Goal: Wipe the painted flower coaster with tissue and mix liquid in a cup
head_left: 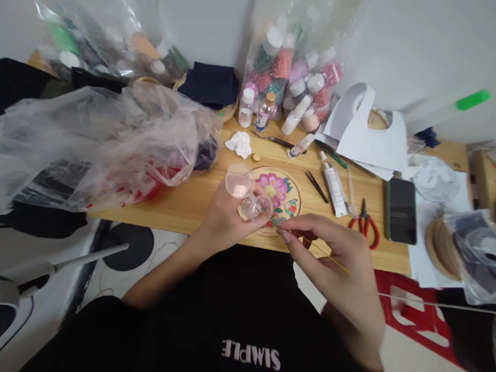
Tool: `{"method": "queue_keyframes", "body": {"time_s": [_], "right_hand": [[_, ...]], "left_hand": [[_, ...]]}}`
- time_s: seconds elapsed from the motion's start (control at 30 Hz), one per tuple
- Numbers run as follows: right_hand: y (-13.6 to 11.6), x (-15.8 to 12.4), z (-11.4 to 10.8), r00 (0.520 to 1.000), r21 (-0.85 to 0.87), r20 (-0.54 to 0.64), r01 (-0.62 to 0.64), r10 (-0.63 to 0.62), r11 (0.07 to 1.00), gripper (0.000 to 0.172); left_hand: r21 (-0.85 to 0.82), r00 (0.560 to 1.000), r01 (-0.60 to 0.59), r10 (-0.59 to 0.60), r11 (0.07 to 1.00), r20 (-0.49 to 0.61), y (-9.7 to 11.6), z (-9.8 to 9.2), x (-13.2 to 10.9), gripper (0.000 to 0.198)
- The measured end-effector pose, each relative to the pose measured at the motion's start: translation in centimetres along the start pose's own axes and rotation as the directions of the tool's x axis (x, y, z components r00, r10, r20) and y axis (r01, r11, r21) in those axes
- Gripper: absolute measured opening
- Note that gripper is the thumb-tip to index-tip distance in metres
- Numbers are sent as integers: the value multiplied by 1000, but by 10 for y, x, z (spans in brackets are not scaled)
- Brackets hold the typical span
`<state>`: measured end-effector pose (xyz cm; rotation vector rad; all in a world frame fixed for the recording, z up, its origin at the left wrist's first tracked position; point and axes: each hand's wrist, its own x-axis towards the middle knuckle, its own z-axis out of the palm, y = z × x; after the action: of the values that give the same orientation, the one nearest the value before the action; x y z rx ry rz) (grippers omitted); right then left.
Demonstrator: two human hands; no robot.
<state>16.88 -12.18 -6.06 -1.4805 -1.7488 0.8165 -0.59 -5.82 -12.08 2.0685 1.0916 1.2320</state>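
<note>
My left hand point(220, 218) is closed around a small clear plastic cup point(260, 208), whose attached-looking round lid point(240, 181) stands open above the fingers. Just right of the cup, my right hand point(340, 260) pinches a thin golden wire-like strand point(322, 251) between thumb and forefinger; it runs back across the palm. Whether its tip reaches into the cup is hard to see. Beneath and beyond both hands lies a round wooden-rimmed piece point(297, 190) with a pink flower point(272, 187) and green leaves, partly hidden by the cup and left hand.
Black tweezers point(317, 187), a white tube point(336, 186) and red-handled pliers point(365, 222) lie to the right, with a phone point(401, 211) further over. Small bottles point(265, 112) stand at the back. Crumpled clear plastic point(150, 128) covers the left side.
</note>
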Motion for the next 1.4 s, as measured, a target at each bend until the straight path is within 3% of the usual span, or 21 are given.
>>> {"method": "queue_keyframes", "body": {"time_s": [0.33, 0.67, 1.17, 1.27, 1.4], "right_hand": [[-1, 5, -4, 993, -138, 4, 115, -115, 984, 13], [3, 10, -9, 938, -349, 73, 341, -338, 873, 9], [4, 19, -2, 997, -83, -50, 54, -58, 995, 9], [4, 19, -4, 997, -97, -6, 82, -83, 992, 10], [0, 18, -6, 976, -146, 159, 171, -147, 975, 12]], "left_hand": [[18, 1000, -7, 7, 1000, 5, 3, -1, 0, 17], [53, 999, -40, 39, 998, 12, 4, -2, 2, 16], [74, 999, -36, 37, 997, -13, 1, 0, -2, 15], [79, 999, -39, 40, 996, -12, -1, 0, -2, 15], [65, 999, -34, 33, 997, 8, -3, 0, -3, 16]]}}
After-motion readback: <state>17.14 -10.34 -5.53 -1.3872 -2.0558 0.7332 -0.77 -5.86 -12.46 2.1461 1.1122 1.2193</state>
